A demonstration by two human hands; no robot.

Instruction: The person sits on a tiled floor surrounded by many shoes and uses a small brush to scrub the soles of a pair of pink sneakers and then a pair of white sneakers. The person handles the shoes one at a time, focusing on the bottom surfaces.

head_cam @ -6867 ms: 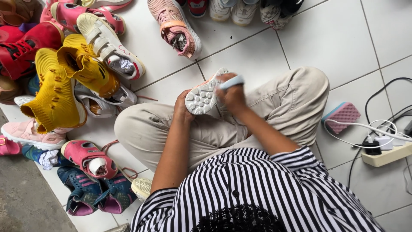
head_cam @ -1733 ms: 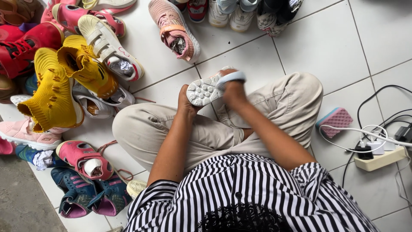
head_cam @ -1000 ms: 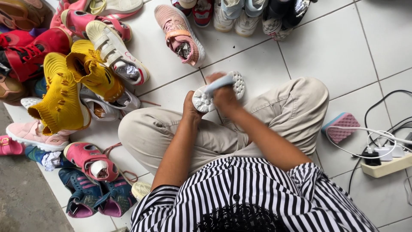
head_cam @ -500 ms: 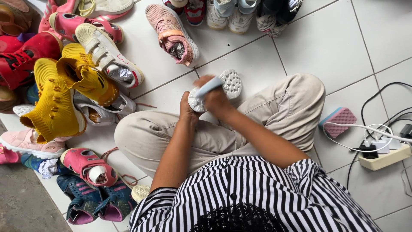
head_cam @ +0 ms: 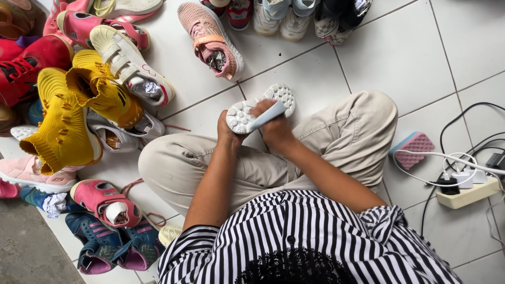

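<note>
Gripping the white shoe sole-up in my closed left hand, I have swung its toe farther right while my right hand clasps the pale brush across it.

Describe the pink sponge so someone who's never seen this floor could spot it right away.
Start at the person's bent knee on the right side of the white tile floor. Just beyond it, beside the power strip and its cables, lies the sponge. It is the only small pink block with a blue edge; every other pink thing is a shoe.

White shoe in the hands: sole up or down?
Sole up: the white shoe's studded white tread faces the camera, the right hand pressing a pale tool across it.
</note>
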